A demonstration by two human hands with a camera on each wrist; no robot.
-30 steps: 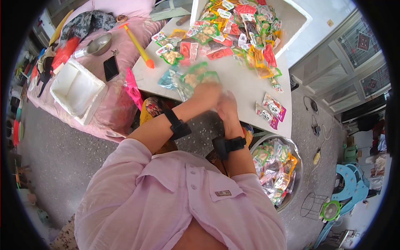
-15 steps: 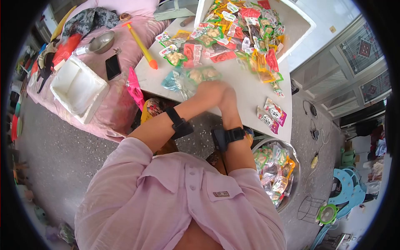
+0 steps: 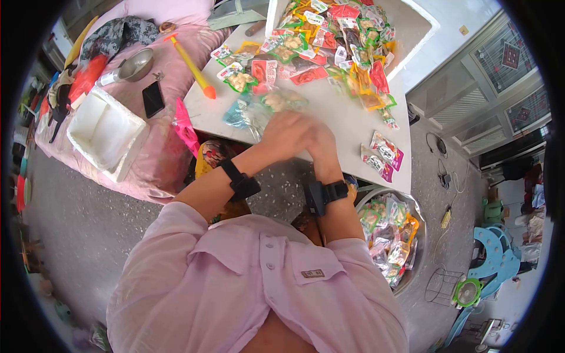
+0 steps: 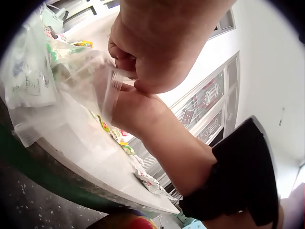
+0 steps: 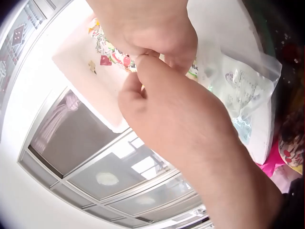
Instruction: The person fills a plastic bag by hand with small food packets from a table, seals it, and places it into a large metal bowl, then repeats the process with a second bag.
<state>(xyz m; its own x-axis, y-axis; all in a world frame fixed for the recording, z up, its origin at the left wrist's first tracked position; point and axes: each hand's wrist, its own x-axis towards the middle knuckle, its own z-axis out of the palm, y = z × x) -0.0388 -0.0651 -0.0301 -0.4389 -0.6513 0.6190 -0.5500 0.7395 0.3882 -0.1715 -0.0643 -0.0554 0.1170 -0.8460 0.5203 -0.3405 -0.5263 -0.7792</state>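
A clear zip bag (image 4: 83,78) with pale, green-edged contents lies at the table's near edge, its ridged zip strip right at my fingers in the left wrist view. My left hand (image 3: 286,134) pinches the bag's top edge with curled fingers. Close against it, my right hand (image 3: 321,143) grips the same edge, thumb and fingers together. In the right wrist view the left hand (image 5: 167,90) and right hand (image 5: 152,31) meet, hiding most of the pinched edge. Beside the left hand is a bluish clear plastic bag (image 3: 237,113).
A heap of snack packets (image 3: 338,44) spills from a white foam box (image 3: 412,29) onto the white table (image 3: 347,126). Two purple-and-white packets (image 3: 382,156) lie at right. Below stands a metal basin (image 3: 419,235) full of packets. A pink bed (image 3: 168,135) holds a foam tray (image 3: 106,129) and phone (image 3: 153,99).
Both hands stay together at the bag's edge, the left wrist shifting slightly. The bag's raised, blurred green-edged part now lies lower, close to the hands.
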